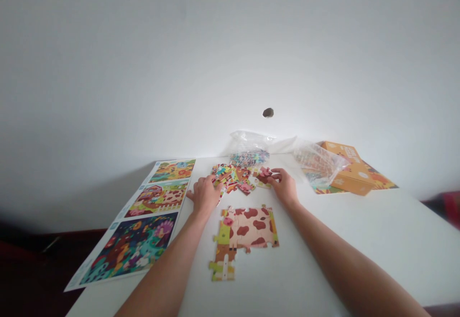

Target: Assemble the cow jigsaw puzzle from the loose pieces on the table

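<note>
A heap of loose, colourful puzzle pieces (pixel 239 178) lies on the white table (pixel 377 240). My left hand (pixel 203 195) rests on the heap's left edge, knuckles up, fingers curled among the pieces. My right hand (pixel 284 185) is at the heap's right edge, its fingers pinched on a dark red puzzle piece (pixel 265 173). Nearer to me lies a partly joined puzzle (pixel 244 238) showing a brown-spotted cow and a white fence. Whether the left fingers hold a piece is hidden.
A long reference sheet (pixel 142 218) with three printed pictures lies at the left, reaching the table edge. Two clear plastic bags of pieces (pixel 249 151) (pixel 318 163) sit at the back. An orange puzzle box (pixel 354 170) stands at the back right against the white wall.
</note>
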`<action>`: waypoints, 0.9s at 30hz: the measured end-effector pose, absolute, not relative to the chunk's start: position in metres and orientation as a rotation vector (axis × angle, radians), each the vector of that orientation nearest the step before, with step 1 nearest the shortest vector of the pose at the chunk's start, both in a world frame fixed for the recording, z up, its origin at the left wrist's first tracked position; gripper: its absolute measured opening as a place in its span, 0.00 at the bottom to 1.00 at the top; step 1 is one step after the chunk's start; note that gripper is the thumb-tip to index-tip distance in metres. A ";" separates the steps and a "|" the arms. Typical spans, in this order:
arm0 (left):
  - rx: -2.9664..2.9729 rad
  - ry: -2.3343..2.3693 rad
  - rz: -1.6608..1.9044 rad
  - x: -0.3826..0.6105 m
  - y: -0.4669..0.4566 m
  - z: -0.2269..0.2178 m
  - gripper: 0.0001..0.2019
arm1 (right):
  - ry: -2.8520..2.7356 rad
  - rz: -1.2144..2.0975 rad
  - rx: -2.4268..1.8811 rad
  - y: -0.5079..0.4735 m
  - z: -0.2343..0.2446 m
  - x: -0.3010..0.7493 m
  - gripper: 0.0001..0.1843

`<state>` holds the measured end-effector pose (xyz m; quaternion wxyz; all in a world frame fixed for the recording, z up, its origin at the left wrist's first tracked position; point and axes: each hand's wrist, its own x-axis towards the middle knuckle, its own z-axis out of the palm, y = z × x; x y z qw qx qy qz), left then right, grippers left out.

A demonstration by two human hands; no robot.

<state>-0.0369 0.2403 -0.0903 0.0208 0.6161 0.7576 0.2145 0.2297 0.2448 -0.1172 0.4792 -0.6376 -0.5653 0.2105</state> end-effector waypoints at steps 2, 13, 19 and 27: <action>1.912 2.342 0.674 -0.037 0.241 -0.091 0.19 | -1.385 0.507 -1.558 0.246 -0.118 0.231 0.13; 1.982 2.238 0.738 -0.033 0.245 -0.097 0.17 | -1.774 0.384 -1.643 0.245 -0.111 0.226 0.23; 2.136 2.136 0.922 -0.030 0.242 -0.094 0.15 | -1.795 0.263 -1.637 0.241 -0.115 0.224 0.35; 2.686 1.256 0.753 -0.024 0.229 -0.097 0.17 | -1.794 0.293 -1.600 0.240 -0.110 0.224 0.35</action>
